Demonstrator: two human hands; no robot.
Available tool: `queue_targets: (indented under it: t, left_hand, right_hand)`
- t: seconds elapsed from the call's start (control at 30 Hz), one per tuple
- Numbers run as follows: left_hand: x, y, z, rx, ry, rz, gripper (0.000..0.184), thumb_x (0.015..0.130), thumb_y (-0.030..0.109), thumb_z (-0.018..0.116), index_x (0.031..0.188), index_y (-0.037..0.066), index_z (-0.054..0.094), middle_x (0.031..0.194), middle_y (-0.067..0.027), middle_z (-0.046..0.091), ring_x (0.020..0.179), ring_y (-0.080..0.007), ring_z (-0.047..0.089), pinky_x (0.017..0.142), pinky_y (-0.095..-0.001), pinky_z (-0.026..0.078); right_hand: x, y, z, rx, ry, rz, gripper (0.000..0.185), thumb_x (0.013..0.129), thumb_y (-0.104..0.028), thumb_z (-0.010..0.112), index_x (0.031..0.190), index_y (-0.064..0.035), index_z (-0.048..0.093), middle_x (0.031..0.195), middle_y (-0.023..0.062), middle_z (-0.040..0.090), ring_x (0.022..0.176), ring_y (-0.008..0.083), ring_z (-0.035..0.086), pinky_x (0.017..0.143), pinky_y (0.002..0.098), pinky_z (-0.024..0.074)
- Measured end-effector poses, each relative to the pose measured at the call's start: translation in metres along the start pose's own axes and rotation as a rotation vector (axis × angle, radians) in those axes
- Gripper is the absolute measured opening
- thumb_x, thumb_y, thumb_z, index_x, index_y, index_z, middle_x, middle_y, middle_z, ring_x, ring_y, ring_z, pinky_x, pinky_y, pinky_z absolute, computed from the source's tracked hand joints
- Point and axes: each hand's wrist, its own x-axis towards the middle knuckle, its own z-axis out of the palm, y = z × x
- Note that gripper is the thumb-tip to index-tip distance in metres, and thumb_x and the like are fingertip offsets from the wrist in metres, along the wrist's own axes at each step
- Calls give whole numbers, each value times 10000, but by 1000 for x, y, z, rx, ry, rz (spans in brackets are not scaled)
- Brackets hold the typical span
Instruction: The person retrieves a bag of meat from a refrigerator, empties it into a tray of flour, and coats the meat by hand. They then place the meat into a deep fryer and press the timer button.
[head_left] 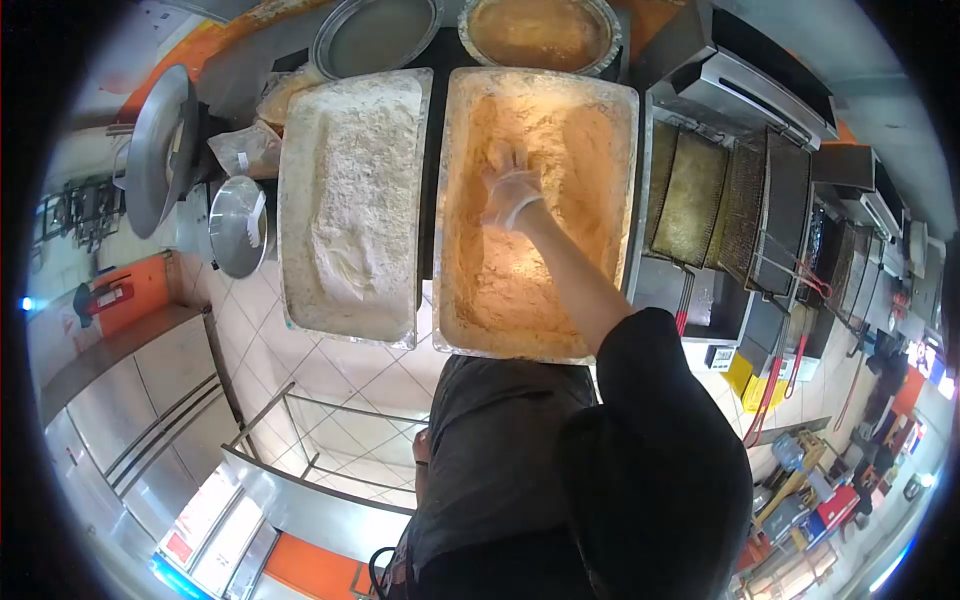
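Note:
My right hand, in a clear plastic glove, reaches over a deep tray of orange-tinted flour. Its fingers look stretched out and apart at the flour's surface, near the tray's upper left part; I make out nothing held in them. Low at my side hangs my left hand, mostly hidden by my dark clothing, so its fingers do not show clearly. To the left of the orange tray stands a matching tray of white, lumpy flour.
Behind the trays are two round pans, one grey and one with orange-brown contents. Fryers with wire baskets and red-handled tools line the right. A metal bowl and plastic bag are at left.

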Motion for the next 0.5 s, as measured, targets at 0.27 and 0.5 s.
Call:
queue_targets:
  t: [0.27, 0.5]
  left_hand:
    - [3, 4, -6, 0, -8, 29, 295, 790, 277, 488, 956, 49, 577, 885, -137, 604, 846, -222, 575, 718, -318, 447]
    - [-2, -5, -3, -4, 6, 22, 296, 791, 281, 485, 954, 52, 580, 885, -136, 604, 850, -221, 573, 723, -316, 445]
  right_hand:
    - [-30, 20, -7, 131, -197, 127, 592, 690, -347, 572, 1184, -73, 393, 1195, 259, 359, 1116, 323, 369, 901, 409, 325]
    - [31, 32, 8, 158, -8, 113, 474, 718, -316, 526, 1116, -71, 449, 1093, 200, 454, 1039, 312, 431, 896, 432, 318]
